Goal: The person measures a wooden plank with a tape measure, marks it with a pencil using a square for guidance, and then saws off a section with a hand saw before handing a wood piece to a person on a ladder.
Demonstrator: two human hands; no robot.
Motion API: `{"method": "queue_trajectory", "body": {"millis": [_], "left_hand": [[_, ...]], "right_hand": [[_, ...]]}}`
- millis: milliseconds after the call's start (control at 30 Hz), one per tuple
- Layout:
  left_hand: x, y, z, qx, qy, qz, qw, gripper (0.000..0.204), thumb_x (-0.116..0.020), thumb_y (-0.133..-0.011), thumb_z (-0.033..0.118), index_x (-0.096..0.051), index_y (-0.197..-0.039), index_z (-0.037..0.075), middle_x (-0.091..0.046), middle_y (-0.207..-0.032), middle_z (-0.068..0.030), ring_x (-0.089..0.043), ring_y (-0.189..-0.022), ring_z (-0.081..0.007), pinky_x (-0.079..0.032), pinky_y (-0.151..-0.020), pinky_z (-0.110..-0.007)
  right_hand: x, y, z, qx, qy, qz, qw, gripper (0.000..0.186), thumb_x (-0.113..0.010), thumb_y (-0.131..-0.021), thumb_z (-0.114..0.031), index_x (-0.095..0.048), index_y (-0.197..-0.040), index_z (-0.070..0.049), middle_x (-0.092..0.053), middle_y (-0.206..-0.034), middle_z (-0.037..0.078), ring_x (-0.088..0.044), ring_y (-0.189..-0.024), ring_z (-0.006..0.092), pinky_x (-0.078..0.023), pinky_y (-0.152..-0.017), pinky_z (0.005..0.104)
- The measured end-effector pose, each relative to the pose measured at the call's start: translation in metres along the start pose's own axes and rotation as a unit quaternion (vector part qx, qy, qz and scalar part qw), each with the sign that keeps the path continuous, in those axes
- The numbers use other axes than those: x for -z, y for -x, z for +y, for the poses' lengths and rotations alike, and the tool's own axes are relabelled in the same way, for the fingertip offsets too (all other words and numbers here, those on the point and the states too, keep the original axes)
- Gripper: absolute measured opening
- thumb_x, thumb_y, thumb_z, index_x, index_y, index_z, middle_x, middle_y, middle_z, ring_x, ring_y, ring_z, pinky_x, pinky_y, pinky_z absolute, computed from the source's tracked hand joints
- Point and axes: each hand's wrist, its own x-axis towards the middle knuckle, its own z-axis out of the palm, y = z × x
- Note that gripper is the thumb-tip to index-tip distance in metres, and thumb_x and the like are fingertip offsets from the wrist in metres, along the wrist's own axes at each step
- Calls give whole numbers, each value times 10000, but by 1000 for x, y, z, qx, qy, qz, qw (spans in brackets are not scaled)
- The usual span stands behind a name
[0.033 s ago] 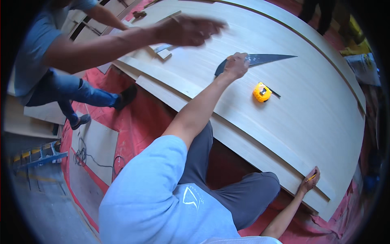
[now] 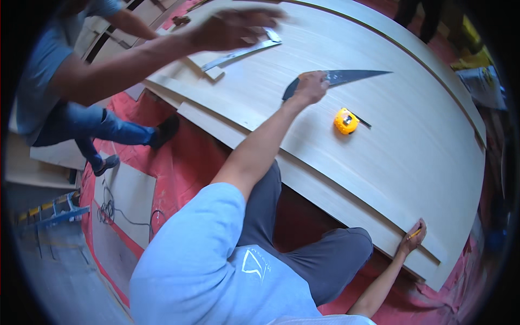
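Observation:
My left hand is closed around a dark, tapered handsaw lying over the pale wooden panel. Its pointed end reaches to the right; teeth cannot be made out. Nearer to me, a yellow tape measure rests on the panel, with a thin black strip beside it. At the panel's near right corner, my right hand has its fingers closed on a yellow pencil, by the end of a long wooden strip.
At the left, a co-worker's blurred hand reaches over the panel near a metal square and a small wood block. A cable lies on a board on the floor. A blue ladder stands lower left. Red sheeting covers the floor.
The co-worker's hand has moved left and up, uncovering more of the metal square. My hands keep their hold on the handsaw and the pencil; the whole view has shifted slightly.

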Motion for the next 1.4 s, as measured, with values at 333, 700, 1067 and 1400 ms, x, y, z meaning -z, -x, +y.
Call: {"method": "queue_trajectory", "body": {"millis": [333, 700, 1067, 1400], "left_hand": [[36, 54, -43, 71, 10, -136, 988, 404, -652, -876, 244, -624, -1141, -60, -686, -906, -153, -677, -719, -168, -542, -681, -296], [42, 3, -182, -163, -395, 76, 901, 530, -541, -923, 414, -550, -1216, -28, -562, -1219, -262, -481, -1206, -394, -355, -1047, -443], [12, 1, -157, 182, -101, 24, 978, 314, -572, -814, 283, -633, -918, -7, -652, -776, -159, -621, -720, -261, -484, -646, -439], [39, 49, -96, 186, -128, -59, 972, 485, -720, -747, 457, -716, -882, -8, -694, -822, -192, -681, -787, -277, -528, -736, -377]], "right_hand": [[-8, -13, -37, 20, 23, -13, 999, 162, -550, -929, -95, -614, -1060, -23, -647, -1025, 146, -595, -966, 296, -470, -872, 382], [-36, -13, -22, -57, -91, 31, 994, 215, -526, -884, -54, -636, -1068, -67, -661, -1050, 107, -608, -1034, 272, -474, -935, 399], [-28, 14, 52, -58, -19, 51, 997, 333, -478, -894, -112, -574, -1203, -35, -578, -1237, 100, -533, -1146, 225, -401, -1006, 342], [0, 11, 4, -3, -11, 43, 999, 216, -477, -963, -76, -549, -1152, -2, -595, -1203, 172, -553, -1143, 310, -431, -989, 393]]}}
